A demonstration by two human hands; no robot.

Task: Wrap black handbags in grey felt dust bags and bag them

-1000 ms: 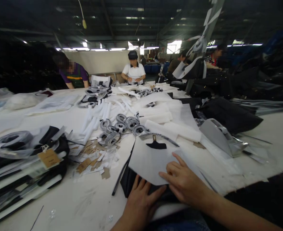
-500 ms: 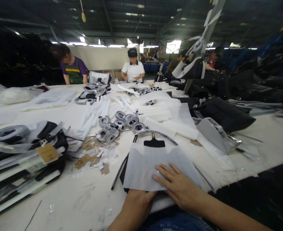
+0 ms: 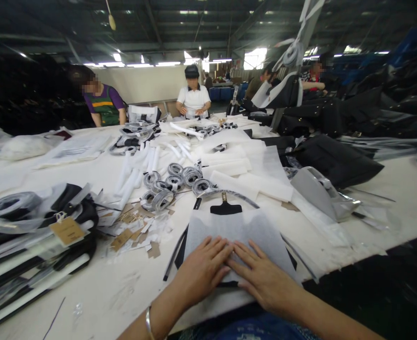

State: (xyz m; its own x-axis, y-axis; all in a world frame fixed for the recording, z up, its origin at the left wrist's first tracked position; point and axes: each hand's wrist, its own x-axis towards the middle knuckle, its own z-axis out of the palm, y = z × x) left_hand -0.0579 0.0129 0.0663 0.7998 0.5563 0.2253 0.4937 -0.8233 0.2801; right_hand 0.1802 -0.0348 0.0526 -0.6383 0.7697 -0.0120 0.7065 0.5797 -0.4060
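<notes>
A sheet of thin white wrapping paper lies over a black bag on the table in front of me. My left hand rests flat on the paper, fingers stretched forward. Beside it, my right hand also lies flat on the sheet, its fingers spread and the fingertips of both hands meeting near the middle. Past the paper's far edge, a black closure tab with a gold metal fitting shows. A plastic-wrapped handle arches behind it. Most of the bag is hidden under the paper.
Rolled, wrapped straps lie beyond the bag, with white foam tubes to their left. Brown tags are scattered at left near stacked bags. A grey piece lies at right. Co-workers are across the table.
My left hand has come out from under the paper's near edge and now lies on top of it. My right hand has stayed on the sheet.
</notes>
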